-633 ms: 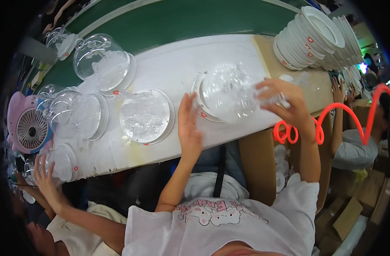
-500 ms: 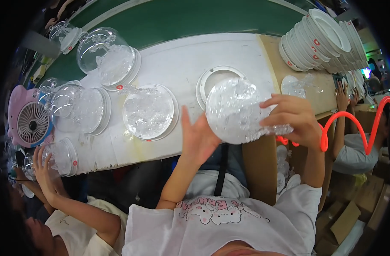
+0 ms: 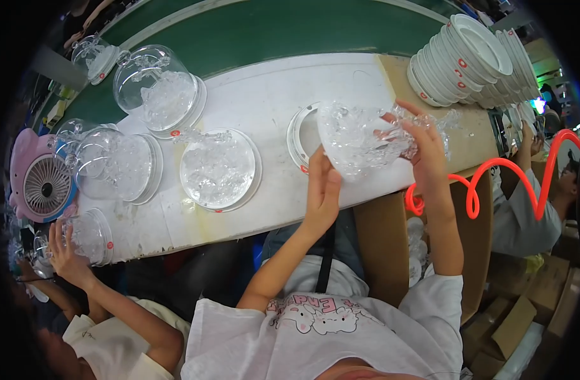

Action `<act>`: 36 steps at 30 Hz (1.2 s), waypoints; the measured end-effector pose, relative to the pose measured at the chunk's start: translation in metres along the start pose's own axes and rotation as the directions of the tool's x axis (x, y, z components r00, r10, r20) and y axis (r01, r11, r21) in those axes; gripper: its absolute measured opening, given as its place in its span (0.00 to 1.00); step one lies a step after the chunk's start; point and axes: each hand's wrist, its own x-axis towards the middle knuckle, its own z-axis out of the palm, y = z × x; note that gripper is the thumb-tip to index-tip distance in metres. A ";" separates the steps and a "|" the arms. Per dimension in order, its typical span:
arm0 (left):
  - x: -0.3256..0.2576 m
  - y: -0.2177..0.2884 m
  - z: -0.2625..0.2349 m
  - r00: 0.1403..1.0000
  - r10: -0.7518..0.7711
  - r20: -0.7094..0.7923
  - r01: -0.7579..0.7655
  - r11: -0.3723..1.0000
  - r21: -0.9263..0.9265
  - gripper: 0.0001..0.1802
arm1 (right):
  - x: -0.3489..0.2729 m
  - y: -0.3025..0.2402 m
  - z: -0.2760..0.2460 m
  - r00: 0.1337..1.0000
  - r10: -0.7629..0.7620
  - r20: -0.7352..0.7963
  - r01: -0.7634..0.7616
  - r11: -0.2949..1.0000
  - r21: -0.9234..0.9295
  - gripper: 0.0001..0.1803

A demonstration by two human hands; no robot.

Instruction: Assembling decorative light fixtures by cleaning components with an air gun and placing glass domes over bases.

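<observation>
Tilted over the table is a clear plastic splash-shaped piece (image 3: 353, 142) with a round disc base. My right hand (image 3: 423, 142) grips its narrow, jagged end, the fingers wrapped round it. At the disc's lower left rim, my left hand (image 3: 323, 190) holds the edge between fingers and thumb. Partly hidden behind the disc, a white ring base (image 3: 295, 140) lies on the table. To the left of it sits another white base (image 3: 255, 180), with a similar clear splash piece (image 3: 217, 171) lying in it.
Clear domes on white bases (image 3: 154, 88) stand at the left, near a pink fan (image 3: 46, 183). A co-worker's hand (image 3: 68, 259) touches one dome. Stacked white rings (image 3: 455, 63) rise at the far right. A red coiled hose (image 3: 474, 190) hangs beside a cardboard box (image 3: 382, 247).
My right hand has moved up and tipped the splash piece more on edge. My left hand has gone from spread beside the disc to holding its rim.
</observation>
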 end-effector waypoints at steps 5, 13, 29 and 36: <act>0.020 0.036 -0.039 0.937 0.265 0.226 -0.341 0.567 0.750 0.41 | 0.014 -0.005 -0.007 0.986 -0.160 0.047 0.166 0.964 -0.208 0.18; 0.032 0.023 -0.052 0.982 0.043 0.186 -0.180 0.532 0.828 0.61 | 0.028 -0.002 0.021 0.958 -0.185 0.217 0.271 0.827 -0.492 0.15; 0.030 0.017 -0.052 0.978 0.082 0.191 -0.207 0.488 0.848 0.60 | 0.048 -0.010 0.022 0.891 -0.046 0.453 0.344 0.717 -0.606 0.17; 0.030 0.017 -0.052 0.977 0.090 0.191 -0.211 0.474 0.855 0.60 | 0.051 -0.022 0.025 0.845 -0.004 0.535 0.398 0.672 -0.624 0.16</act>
